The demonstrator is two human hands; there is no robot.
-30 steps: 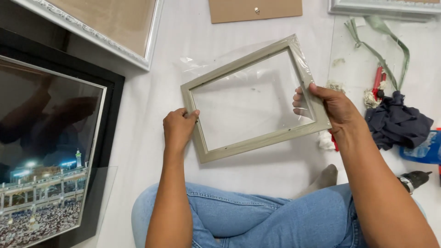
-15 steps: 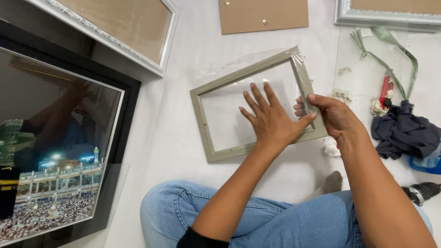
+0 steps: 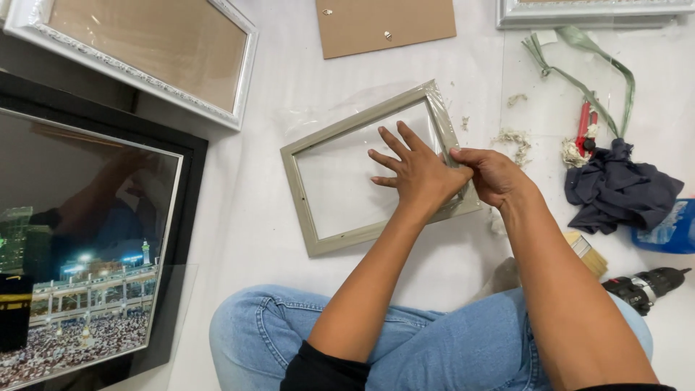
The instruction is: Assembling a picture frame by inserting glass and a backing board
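Observation:
A small grey-green picture frame [image 3: 304, 199] wrapped in clear plastic film lies on the white floor in front of my crossed legs. My left hand [image 3: 414, 170] rests flat on its glass near the right side, fingers spread. My right hand [image 3: 492, 174] pinches the frame's right edge and the film there, touching my left hand.
A large black-framed city photo [image 3: 87, 246] lies at left, a white ornate frame [image 3: 145, 54] above it. A brown backing board [image 3: 387, 25] sits at top. At right are a dark cloth [image 3: 619, 188], red pliers [image 3: 585, 127], a brush [image 3: 588, 253] and a drill [image 3: 644, 286].
My left hand left the frame's left edge and crossed over to lie flat on the glass beside my right hand. The frame now rests lower on the floor.

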